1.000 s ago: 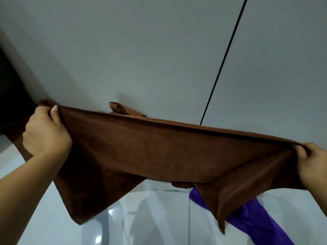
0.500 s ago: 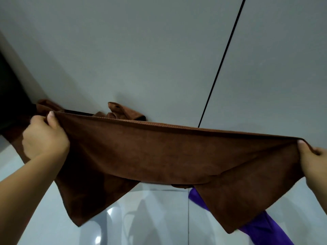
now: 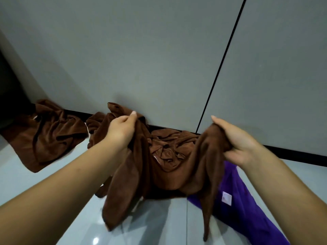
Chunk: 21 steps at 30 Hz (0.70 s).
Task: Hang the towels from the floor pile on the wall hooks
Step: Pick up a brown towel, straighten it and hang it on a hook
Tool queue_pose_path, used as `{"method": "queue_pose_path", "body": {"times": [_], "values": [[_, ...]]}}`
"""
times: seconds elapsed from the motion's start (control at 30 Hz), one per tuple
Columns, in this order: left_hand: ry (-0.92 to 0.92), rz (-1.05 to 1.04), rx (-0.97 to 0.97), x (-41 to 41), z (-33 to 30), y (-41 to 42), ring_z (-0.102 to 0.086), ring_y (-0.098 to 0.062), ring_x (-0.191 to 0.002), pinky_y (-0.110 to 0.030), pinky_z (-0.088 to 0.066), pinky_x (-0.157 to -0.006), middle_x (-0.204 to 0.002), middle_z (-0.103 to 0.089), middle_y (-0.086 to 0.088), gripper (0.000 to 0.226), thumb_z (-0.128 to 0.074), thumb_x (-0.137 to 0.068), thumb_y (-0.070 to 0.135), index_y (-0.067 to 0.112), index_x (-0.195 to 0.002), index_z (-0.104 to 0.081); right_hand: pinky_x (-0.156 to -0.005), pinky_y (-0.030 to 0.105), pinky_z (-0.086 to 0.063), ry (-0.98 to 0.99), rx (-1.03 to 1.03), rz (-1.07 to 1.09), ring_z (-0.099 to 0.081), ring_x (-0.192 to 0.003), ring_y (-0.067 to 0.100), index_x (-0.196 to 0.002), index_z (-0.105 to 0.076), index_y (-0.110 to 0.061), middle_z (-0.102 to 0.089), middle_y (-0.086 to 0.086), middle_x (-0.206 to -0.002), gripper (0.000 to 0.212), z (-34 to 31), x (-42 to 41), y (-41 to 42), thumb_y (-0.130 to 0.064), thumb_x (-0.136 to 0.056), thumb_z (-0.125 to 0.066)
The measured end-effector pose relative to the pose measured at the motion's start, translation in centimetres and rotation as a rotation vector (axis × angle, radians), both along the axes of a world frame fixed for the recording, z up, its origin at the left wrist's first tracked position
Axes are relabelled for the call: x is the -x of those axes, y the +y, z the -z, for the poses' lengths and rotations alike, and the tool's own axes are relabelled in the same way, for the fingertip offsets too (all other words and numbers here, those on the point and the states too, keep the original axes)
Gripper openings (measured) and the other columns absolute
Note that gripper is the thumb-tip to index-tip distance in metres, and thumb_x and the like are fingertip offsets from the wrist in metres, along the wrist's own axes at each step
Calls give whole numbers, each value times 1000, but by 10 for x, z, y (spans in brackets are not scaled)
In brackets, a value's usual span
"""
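Looking at the grey wall, you've got the glossy floor running up to its black baseboard. Against that wall lies a pile of brown towels, with another brown towel off to its left. A purple towel with a white label sits to the right. You're holding one brown towel up, sagging between your hands: left hand pinching one bunched end, right hand gripping the other.

Dim, even light; glare spot on the glossy floor; wide-angle edge bending.
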State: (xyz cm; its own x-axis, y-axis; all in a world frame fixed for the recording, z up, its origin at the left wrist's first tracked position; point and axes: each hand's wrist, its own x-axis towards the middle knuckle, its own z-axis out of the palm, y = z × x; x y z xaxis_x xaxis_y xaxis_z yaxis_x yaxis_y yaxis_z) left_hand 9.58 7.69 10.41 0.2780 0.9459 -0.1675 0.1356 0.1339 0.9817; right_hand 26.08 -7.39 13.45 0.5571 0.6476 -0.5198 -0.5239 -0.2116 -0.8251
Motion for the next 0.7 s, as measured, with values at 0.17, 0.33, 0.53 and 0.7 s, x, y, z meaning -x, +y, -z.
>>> {"method": "queue_pose_path", "body": {"times": [0.17,0.33,0.53,0.7], "values": [[-70,175,-113,-16,-13,-30,-47,-19,-61,-22,-38,-52,-70,-48,-14,31,-51,-95,29,5,-77,-55,-47,21,-48,-76,-97,-154,-54,-47,11,-76,-53,-14,-53,6,-64,21,4,42,20,-27,-92,-57],[-204,334,-37,-16,-26,-54,-60,-27,-83,-40,-52,-82,-94,-65,-25,24,-59,-90,13,-9,-98,-64,-65,29,-57,-88,-199,-189,-65,-70,14,-90,-62,-9,-68,7,-77,19,7,52,28,-20,-97,-48],[-206,419,-29,-8,-24,-53,-65,-19,-73,-26,-56,-73,-84,-68,-13,14,-56,-88,-5,-3,-97,-67,-61,30,-58,-23,-226,-106,-69,-70,16,-89,-61,-3,-69,12,-77,16,2,45,20,-11,-96,-49],[-160,519,-165,-8,-22,-60,-65,-18,-87,-24,-53,-81,-96,-69,-15,24,-47,-91,-8,3,-98,-67,-60,29,-58,-8,-260,-79,-70,-61,15,-85,-59,-1,-70,10,-66,16,-4,48,19,-4,-95,-47]]}}
